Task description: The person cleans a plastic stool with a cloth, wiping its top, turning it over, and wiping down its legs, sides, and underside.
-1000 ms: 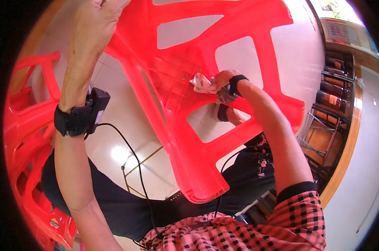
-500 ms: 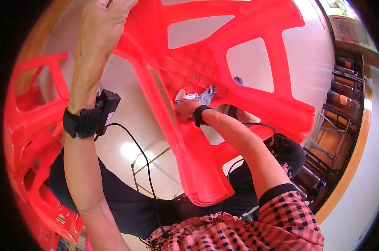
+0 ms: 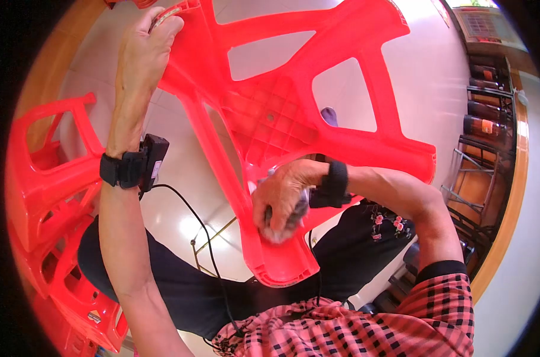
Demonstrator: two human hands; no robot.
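A red plastic stool [image 3: 270, 119] is held tilted over my lap, its ribbed underside facing me. My left hand [image 3: 154, 41] is wrapped round the end of the stool's upper left leg, thumb over its rim. My right hand [image 3: 285, 193] presses a crumpled grey and white cloth [image 3: 291, 225] against the inside of the leg nearest my body. The cloth is partly hidden under my fingers. Both wrists wear black straps, and a black box sits at the left one.
More red stools [image 3: 50, 172] are stacked at the left. Dark bottles [image 3: 484, 125] and a folding metal frame [image 3: 463, 178] stand along the right wall. A thin metal frame [image 3: 207, 241] lies low between my legs, and a black cable hangs from my left wrist.
My right hand has moved with the cloth from the stool's underside down onto the near leg. The stool has shifted slightly, with my left hand still holding it.
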